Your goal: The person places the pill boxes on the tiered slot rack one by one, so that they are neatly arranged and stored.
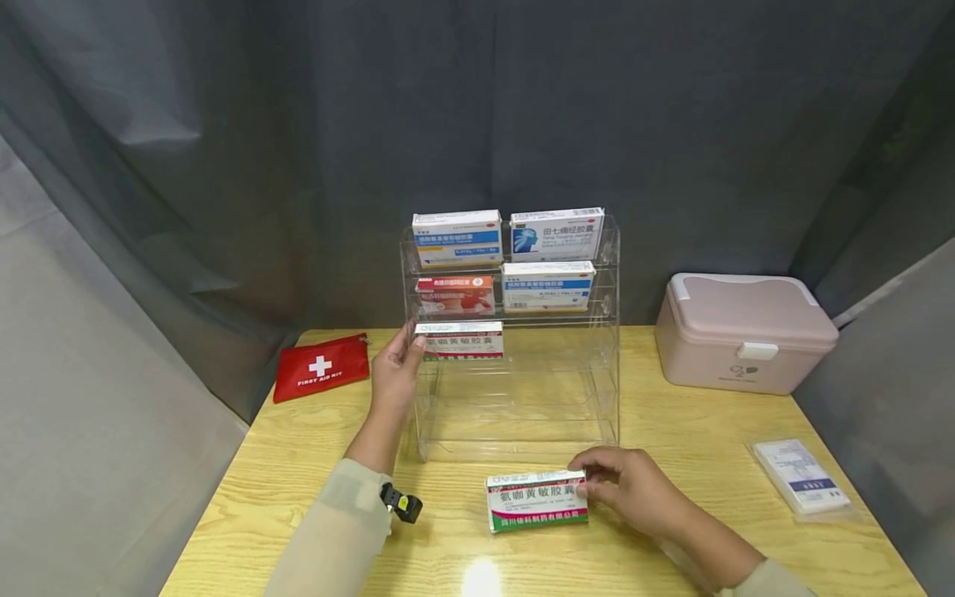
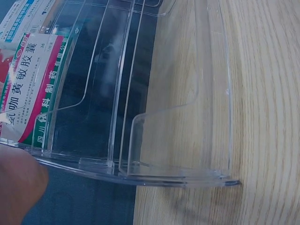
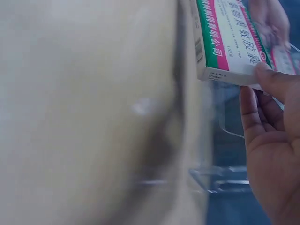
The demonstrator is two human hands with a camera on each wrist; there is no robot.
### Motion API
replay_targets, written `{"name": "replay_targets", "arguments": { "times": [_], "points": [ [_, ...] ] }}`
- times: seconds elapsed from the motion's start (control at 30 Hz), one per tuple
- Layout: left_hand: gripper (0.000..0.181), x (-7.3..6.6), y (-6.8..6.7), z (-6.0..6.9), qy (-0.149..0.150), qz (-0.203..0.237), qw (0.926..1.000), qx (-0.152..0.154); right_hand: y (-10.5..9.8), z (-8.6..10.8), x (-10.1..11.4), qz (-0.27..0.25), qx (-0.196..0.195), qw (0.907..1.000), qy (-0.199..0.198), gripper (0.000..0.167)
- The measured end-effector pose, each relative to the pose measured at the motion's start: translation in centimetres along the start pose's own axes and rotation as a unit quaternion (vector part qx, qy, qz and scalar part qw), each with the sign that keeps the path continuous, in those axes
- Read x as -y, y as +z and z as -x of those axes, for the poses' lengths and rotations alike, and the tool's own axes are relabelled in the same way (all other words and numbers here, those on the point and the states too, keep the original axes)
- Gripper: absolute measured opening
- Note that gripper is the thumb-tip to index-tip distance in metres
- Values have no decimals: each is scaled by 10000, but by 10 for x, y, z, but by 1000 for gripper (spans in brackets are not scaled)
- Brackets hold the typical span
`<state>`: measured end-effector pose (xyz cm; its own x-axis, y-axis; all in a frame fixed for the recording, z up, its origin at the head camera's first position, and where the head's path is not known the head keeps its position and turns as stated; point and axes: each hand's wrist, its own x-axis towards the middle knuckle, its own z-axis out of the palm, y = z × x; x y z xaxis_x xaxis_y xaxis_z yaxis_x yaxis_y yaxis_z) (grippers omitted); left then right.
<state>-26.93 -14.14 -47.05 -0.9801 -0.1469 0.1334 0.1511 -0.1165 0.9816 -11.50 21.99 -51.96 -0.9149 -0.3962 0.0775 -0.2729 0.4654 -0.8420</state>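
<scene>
A white medicine box with a green and magenta lower edge (image 1: 537, 502) is tilted up in front of the rack, over the near part of the table. My right hand (image 1: 634, 489) pinches its right end between thumb and fingers; the right wrist view shows the thumb on the printed face. My left hand (image 1: 395, 369) grips the left side of the clear tiered display rack (image 1: 515, 406), thumb in front, beside a matching medicine box (image 1: 462, 342) in the third tier. In the left wrist view only part of that hand (image 2: 21, 183) shows at the rack's side edge.
Upper tiers hold a red box (image 1: 455, 297), blue-and-white boxes (image 1: 548, 288) and a white box (image 1: 555, 236). A red first aid pouch (image 1: 322, 368) lies left. To the right are a pink lidded case (image 1: 746, 336) and a white packet in clear plastic (image 1: 802, 477).
</scene>
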Motion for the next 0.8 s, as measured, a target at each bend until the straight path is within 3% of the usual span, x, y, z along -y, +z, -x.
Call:
{"name": "replay_targets", "arguments": {
  "times": [0.2,0.43,0.6,0.8],
  "points": [
    [51,0,0,1,-36,-7,10000,21,-39,-18,24,69,-1169,9924,-390,19],
    [52,-2,-1,0,-54,-89,9999,60,-83,-49,55,473,-2401,9664,-780,24],
    [51,-1,-1,-2,-83,-131,9999,54,-102,-69,68,414,-2919,9516,-871,27],
    [50,-1,0,-1,-32,-111,9999,35,-108,-84,77,247,-3287,9398,-902,27]
  ]
}}
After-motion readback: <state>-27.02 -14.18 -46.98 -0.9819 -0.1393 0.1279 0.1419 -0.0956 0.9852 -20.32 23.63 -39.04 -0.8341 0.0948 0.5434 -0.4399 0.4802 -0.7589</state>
